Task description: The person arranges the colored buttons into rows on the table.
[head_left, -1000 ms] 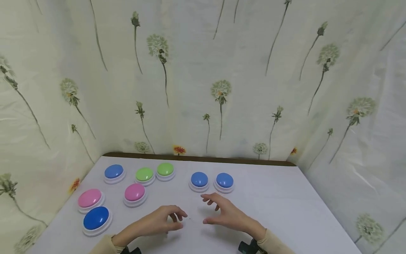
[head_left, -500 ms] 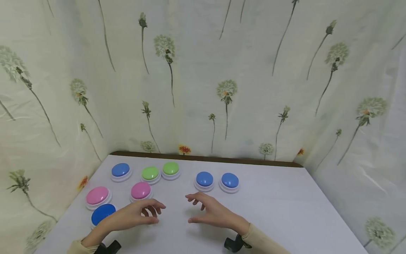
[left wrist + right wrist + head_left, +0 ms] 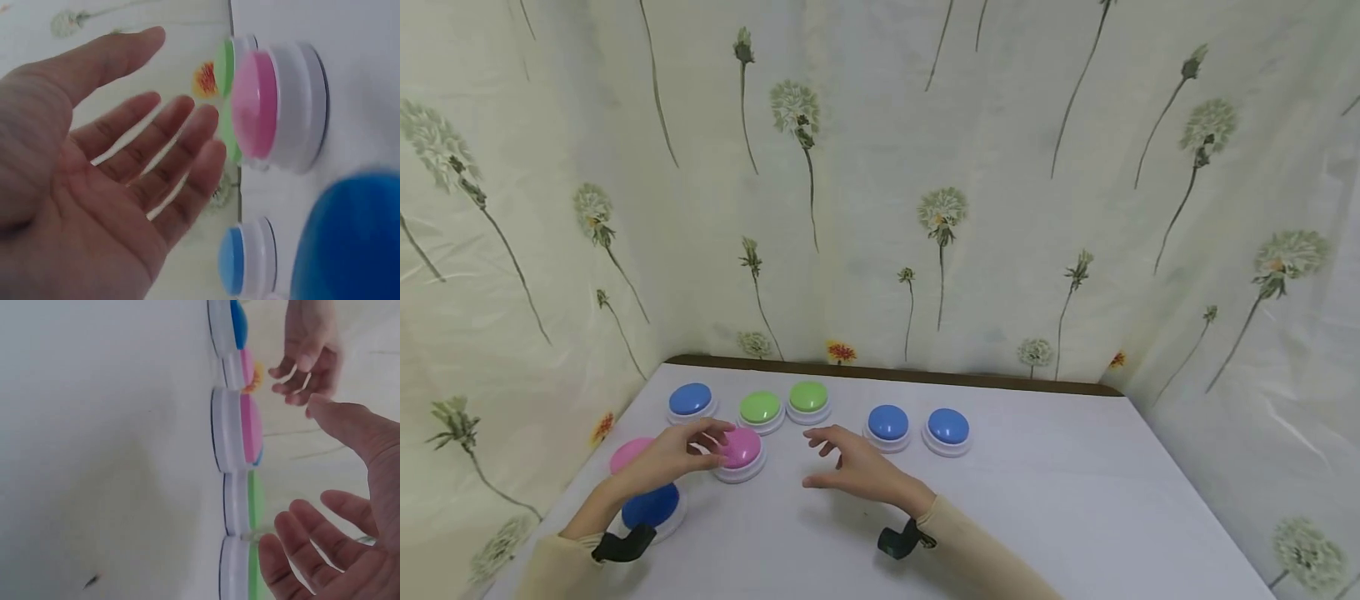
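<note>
My left hand [image 3: 679,457] hovers above the table's left side, fingers relaxed and holding nothing. Its fingertips overlap the edge of a pink push button [image 3: 745,450] in the head view, while the left wrist view has that button's dome [image 3: 255,106] a little beyond the fingertips. Under the left forearm are a dark blue push button [image 3: 655,506] and a second pink push button [image 3: 627,453], both partly covered. My right hand [image 3: 863,472] hangs over the middle of the table, palm turned left, thumb and fingers spread apart with nothing between them.
Two green push buttons [image 3: 760,407] stand behind the pink one, with a blue push button [image 3: 690,399] at the far left. Right of centre are two more blue push buttons [image 3: 888,423]. A flowered curtain [image 3: 865,208] surrounds the white table [image 3: 1075,500].
Both hands have moved left and slightly farther back, the left one coming over the pink and dark blue buttons. The head view has turned slightly left. The buttons stay in place.
</note>
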Demonstrator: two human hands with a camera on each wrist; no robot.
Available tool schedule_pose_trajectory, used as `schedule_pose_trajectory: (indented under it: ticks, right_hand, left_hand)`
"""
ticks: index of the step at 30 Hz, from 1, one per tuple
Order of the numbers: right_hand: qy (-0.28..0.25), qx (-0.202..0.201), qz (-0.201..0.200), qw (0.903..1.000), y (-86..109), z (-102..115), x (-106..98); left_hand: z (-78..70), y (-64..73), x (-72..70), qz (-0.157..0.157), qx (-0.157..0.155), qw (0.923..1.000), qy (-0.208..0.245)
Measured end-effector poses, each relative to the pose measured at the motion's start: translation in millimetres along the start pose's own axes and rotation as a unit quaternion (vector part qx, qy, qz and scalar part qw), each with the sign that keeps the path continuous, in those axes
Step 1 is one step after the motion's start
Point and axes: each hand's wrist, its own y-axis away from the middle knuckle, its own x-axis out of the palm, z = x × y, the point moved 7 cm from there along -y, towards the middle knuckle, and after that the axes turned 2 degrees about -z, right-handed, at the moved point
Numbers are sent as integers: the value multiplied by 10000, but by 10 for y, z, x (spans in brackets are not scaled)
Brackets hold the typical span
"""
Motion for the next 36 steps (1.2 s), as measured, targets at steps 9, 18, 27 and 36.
schedule_pose_trajectory:
  ticks: [9, 18, 27, 36]
  right_hand:
    - [-52, 247, 134, 9996, -392, -127, 352]
    - [397, 706, 53, 9967, -560, -192, 568]
    - [888, 776, 24, 9930, -764, -189, 745]
    - [1277, 413, -190, 9908, -823, -30, 792]
  left_hand:
    - [439, -96, -132, -14, -929, 9949, -380]
    - [573, -193, -45, 398, -1151, 9921, -292]
    - [649, -250, 24, 580, -1310, 9892, -303]
    - [610, -255, 70, 518, -1008, 9906, -767]
